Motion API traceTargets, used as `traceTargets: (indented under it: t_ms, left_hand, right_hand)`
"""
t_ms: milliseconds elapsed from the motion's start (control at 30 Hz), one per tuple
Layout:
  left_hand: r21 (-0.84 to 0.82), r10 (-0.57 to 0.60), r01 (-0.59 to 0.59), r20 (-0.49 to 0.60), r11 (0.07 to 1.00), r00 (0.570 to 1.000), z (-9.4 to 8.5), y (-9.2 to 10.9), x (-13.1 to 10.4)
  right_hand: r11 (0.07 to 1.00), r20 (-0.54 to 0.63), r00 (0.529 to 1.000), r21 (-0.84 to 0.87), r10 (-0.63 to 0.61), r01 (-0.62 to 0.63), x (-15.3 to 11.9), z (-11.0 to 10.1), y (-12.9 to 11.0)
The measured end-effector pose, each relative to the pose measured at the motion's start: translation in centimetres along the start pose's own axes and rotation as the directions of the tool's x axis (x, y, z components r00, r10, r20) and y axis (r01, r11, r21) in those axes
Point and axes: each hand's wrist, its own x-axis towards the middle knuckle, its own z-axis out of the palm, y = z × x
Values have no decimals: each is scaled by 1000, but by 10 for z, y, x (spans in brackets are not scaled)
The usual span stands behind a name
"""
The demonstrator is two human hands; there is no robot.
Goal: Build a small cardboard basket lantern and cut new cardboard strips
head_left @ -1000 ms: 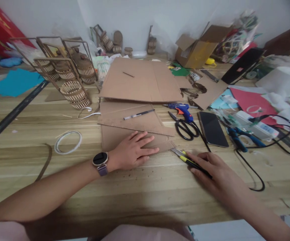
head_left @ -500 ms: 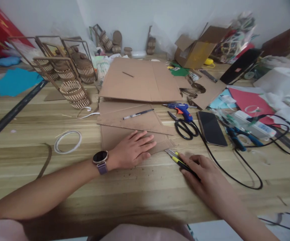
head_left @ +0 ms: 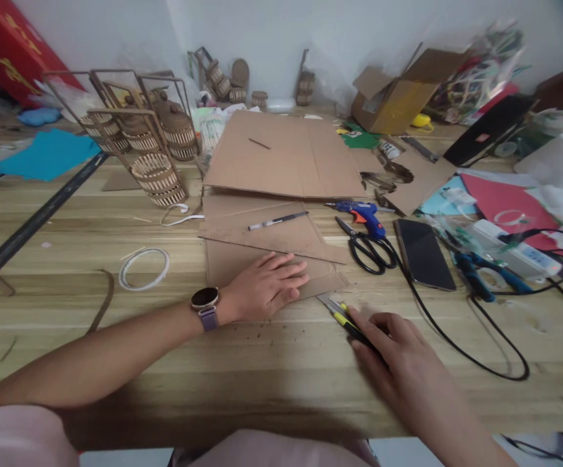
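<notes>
My left hand [head_left: 272, 284] lies flat with fingers spread on a piece of cardboard [head_left: 227, 259] at the near side of the table. In my right hand [head_left: 395, 347] is a yellow and black utility knife [head_left: 347, 323], its blade pointing up and left near the cardboard's lower right edge. Whether the blade touches the cardboard I cannot tell. A pen [head_left: 277, 221] rests on the cardboard just beyond my left hand. Farther back lies a larger cardboard sheet [head_left: 286, 162] with a thin brown strip [head_left: 259, 143] on it.
Black scissors [head_left: 370, 251], a blue glue gun [head_left: 366, 215], a phone [head_left: 423, 253] and a power strip [head_left: 517, 250] with a looping black cable lie to the right. At left are a white coil [head_left: 144, 269] and woven baskets [head_left: 159, 178]. An open box [head_left: 398, 97] stands behind.
The whole view has shifted, so things appear a little farther right. The knife blade now sits slightly farther left relative to the cardboard. My left hand stays flat on the cardboard.
</notes>
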Motion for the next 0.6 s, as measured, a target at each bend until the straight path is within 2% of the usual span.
traceTargets:
  t_ms: [100,200,367,600]
  left_hand:
    - [-25,12,-12,2,1000,1000,-5,-5,1]
    - [-26,127,-126,52,992,991,-15,-22,3]
    - [143,298,-297,11,944,954,-23,-48,3]
    - [185,287,-281,-7,942,958,-19,-45,1]
  right_hand:
    - [1000,14,1000,7,6,-6,0,3,0]
    - [1000,33,999,1,30,-30,0,6,2]
    - [999,18,999,31,38,-38,1,6,4]
    - [998,-10,999,58,36,-35,-2,6,-1]
